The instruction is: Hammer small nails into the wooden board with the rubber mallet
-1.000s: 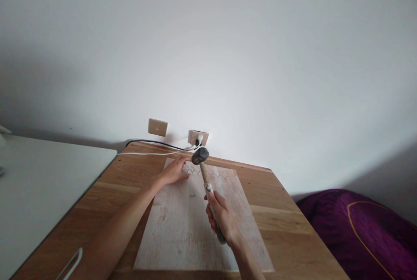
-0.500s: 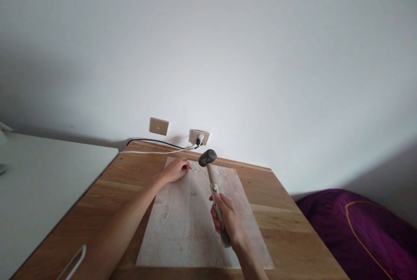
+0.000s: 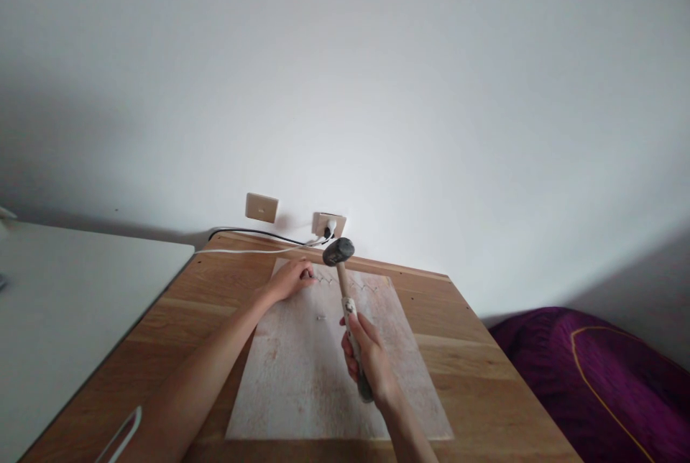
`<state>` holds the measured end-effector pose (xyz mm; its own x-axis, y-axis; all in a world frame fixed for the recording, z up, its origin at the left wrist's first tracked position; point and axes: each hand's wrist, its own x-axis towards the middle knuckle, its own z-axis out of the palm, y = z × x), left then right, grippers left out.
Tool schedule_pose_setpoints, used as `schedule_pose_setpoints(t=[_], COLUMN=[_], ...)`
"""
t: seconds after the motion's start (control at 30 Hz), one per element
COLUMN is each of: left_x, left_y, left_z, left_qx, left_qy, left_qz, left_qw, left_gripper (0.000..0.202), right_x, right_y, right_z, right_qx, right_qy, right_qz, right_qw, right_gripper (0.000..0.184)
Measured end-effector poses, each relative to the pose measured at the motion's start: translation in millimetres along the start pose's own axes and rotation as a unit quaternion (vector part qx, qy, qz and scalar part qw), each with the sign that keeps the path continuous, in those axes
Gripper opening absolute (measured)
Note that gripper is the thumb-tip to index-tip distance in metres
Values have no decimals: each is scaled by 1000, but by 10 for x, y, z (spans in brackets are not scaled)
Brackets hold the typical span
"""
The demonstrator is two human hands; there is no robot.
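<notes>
Wrapped firmly around the handle of a mallet (image 3: 348, 306), the right hand (image 3: 371, 354) grips its lower half — the dark head sits beyond the fist, seen against the far edge of the wooden table (image 3: 463, 362). Near the far edge of the pale board (image 3: 323, 384), the left hand (image 3: 292, 278) has thumb and fingers drawn close together — whether they pinch anything, I cannot tell. Beside them runs a zigzag line (image 3: 326, 281); a small metal piece (image 3: 322, 318) lies nearer, left of the mallet.
</notes>
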<state>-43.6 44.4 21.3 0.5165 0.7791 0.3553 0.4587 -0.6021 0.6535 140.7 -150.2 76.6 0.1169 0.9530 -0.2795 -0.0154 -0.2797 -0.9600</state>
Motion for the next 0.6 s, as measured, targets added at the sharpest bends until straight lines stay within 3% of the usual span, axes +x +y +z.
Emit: schedule_pose_setpoints(t=[0.17,0.33,0.5,0.6], left_x=[12,6,-10,7], left_y=[39,39,58,92], left_z=[-20,-22,-34,-130], left_qx=[-23,-3,-1,5], left_qy=[-3,-16,-11,-22], left_qz=[10,-1,-28,-36], left_qw=[1000,1000,1000,999], left_gripper=[11,11,63,66], right_x=[-44,-44,69,54], right_y=[-26,-49,71,143], right_z=[-102,-59,43,4], right_qx=[10,2,-81,-101], right_qy=[14,-9,-28,-17], right_qz=[8,-15,4,-1], right_qw=[1000,1000,996,995], right_gripper=[74,71,72,71])
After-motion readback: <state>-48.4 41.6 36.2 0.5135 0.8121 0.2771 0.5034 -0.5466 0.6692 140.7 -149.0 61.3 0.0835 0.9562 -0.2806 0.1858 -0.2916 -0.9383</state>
